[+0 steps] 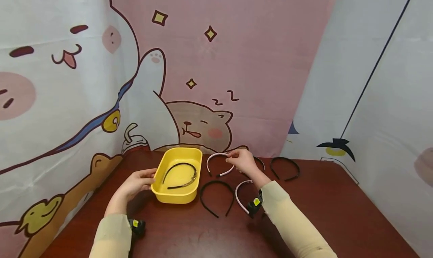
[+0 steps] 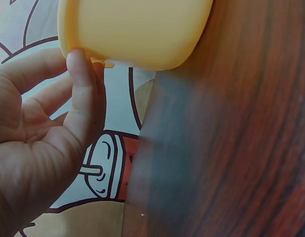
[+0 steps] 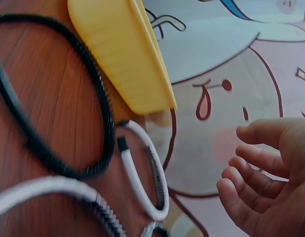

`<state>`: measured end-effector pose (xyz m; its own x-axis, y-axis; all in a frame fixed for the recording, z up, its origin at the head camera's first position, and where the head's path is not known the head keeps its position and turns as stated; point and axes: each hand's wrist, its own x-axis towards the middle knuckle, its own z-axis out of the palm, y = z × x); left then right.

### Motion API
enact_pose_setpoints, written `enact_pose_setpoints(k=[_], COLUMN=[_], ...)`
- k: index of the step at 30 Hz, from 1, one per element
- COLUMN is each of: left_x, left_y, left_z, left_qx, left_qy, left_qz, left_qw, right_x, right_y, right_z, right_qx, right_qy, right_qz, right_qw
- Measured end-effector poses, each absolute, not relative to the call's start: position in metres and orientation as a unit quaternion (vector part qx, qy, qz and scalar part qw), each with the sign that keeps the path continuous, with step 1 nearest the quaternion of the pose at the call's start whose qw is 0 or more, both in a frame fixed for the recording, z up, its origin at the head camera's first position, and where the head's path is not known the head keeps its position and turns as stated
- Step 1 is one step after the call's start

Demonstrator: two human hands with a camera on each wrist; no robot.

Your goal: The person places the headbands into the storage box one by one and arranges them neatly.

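My left hand holds the rim of a yellow tub at its left side, with thumb and fingertips at the edge in the left wrist view. Inside the tub lies a black headband with a patterned, shiny section. My right hand is raised over the back of the table, its fingertips overlapping a pale pink headband in the head view. In the right wrist view that right hand has its fingers loosely bent, holding nothing, apart from the headbands.
A black headband lies in front, right of the tub. Another pale headband is partly hidden by my right wrist. Behind my right hand a dark headband shows in part; a black one lies farther right. A printed cloth hangs behind the table.
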<state>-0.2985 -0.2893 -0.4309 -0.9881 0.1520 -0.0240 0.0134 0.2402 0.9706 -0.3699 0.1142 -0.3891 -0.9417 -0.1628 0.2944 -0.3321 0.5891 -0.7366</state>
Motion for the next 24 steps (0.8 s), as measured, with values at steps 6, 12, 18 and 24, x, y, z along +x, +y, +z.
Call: enact_pose_setpoints(k=[6,12,18,24], left_x=[-0.297,-0.297,-0.297,-0.298], left_y=[-0.29,-0.289,-0.289,-0.29], left_z=[-0.429,-0.43,-0.431,-0.432], left_qx=[0.056,0.055,0.055,0.063], left_qy=[0.789,0.79,0.789,0.787], left_qz=[0.609,0.607,0.609,0.61], left_qw=[0.061,0.066,0.069,0.068], right_x=[-0.36,-0.353,-0.35,-0.341], right_y=[0.145,0.175,0.206,0.226], right_z=[-0.4,-0.409,-0.426,-0.439], right_qx=[0.104,0.067,0.032,-0.014], right_qy=[-0.873,-0.859,-0.856,-0.852], right_qz=[0.47,0.504,0.514,0.523], right_qw=[0.076,0.059,0.044,0.028])
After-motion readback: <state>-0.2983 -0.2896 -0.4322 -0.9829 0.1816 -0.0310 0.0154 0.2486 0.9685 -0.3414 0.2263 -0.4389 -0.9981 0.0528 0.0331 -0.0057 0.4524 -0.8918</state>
